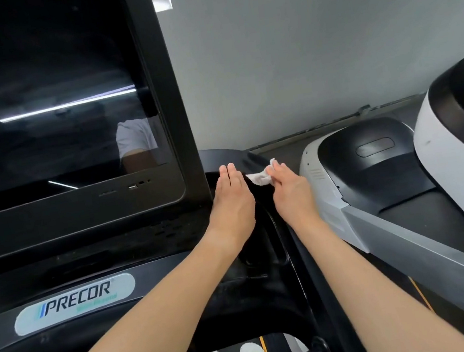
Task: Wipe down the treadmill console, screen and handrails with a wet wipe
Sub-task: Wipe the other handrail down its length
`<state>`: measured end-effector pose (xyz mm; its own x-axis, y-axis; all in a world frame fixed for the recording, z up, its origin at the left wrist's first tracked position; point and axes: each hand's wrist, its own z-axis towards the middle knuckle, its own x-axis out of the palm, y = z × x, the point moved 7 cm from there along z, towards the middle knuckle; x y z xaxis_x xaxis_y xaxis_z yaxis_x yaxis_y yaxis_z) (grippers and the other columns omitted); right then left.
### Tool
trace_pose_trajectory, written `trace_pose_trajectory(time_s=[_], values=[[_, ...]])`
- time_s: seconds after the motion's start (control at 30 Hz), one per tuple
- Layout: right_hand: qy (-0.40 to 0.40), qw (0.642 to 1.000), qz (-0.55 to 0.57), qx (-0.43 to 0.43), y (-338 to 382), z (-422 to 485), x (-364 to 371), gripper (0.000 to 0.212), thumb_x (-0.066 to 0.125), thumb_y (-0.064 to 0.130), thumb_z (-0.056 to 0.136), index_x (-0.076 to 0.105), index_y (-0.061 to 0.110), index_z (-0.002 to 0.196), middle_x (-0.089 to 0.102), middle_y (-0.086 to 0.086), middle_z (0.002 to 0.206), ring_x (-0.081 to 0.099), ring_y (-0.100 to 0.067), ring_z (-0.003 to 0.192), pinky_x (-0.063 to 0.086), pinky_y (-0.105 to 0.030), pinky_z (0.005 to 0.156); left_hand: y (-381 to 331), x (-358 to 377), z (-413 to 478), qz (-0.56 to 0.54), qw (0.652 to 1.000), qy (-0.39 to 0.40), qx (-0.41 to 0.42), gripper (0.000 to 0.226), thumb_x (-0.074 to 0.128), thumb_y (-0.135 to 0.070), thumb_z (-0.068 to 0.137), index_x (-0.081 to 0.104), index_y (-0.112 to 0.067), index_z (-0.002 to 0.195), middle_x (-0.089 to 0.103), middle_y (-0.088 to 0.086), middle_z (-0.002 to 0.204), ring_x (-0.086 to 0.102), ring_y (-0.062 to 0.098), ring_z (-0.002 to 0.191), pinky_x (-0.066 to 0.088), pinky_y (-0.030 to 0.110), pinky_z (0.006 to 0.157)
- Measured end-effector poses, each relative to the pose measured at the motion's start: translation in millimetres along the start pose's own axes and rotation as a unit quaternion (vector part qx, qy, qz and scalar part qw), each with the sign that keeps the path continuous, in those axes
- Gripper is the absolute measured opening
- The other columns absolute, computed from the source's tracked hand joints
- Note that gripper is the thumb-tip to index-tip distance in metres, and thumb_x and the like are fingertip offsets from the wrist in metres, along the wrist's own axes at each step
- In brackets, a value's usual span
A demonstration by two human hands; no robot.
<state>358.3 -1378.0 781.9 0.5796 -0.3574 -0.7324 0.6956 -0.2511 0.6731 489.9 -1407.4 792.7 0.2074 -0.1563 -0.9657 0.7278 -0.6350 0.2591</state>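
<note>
Treadmill console (133, 250): the right hand (290, 188) pinches a crumpled white wet wipe (259, 177) by its right edge; the left hand (233, 199) lies flat, fingers straight, holding nothing.

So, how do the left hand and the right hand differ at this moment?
The left hand holds nothing, while the right hand pinches the white wet wipe. The left hand's fingers are straight and together; the right hand's fingers curl on the wipe. The left hand is nearer the screen; the right hand is nearer the neighbouring white machine. Both reach forward, backs up, over the console's right side.
</note>
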Motion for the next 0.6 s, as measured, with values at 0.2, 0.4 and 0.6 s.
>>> trace_pose_trajectory(time_s=[0.2, 0.4, 0.6], values=[[0.047, 0.997, -0.054, 0.0, 24, 33, 19, 0.029, 0.042, 0.006, 0.102, 0.064, 0.008, 0.122, 0.061, -0.007, 0.136, 0.057, -0.033, 0.118, 0.045, -0.04, 0.089, 0, 3, 1, -0.019, 1.0, 0.023, 0.0, 0.067, 0.04, -0.011, 0.101, 0.011, 0.016, 0.155, 0.011, 0.041, 0.161, 0.01, 0.054, 0.152, 0.018, 0.053, 0.126], [0.021, 0.999, -0.016, -0.037, -11, -7, -8, 0.021, 0.04, 0.022, 0.106, 0.06, 0.02, 0.114, 0.065, -0.003, 0.126, 0.061, -0.028, 0.111, 0.053, -0.048, 0.088, -1, -3, -6, -0.101, 0.994, 0.028, -0.015, 0.071, 0.043, -0.006, 0.097, 0.012, 0.002, 0.16, 0.005, 0.036, 0.164, 0.004, 0.05, 0.154, 0.017, 0.051, 0.127], [0.005, 0.998, -0.044, -0.035, -22, -21, -15, 0.022, 0.041, 0.024, 0.108, 0.058, 0.017, 0.118, 0.067, -0.008, 0.117, 0.063, -0.035, 0.1, 0.054, -0.05, 0.081, 0, -5, -6, -0.174, 0.983, 0.041, -0.029, 0.077, 0.05, -0.003, 0.094, 0.015, -0.007, 0.162, 0.003, 0.032, 0.166, -0.001, 0.047, 0.155, 0.018, 0.05, 0.127]])
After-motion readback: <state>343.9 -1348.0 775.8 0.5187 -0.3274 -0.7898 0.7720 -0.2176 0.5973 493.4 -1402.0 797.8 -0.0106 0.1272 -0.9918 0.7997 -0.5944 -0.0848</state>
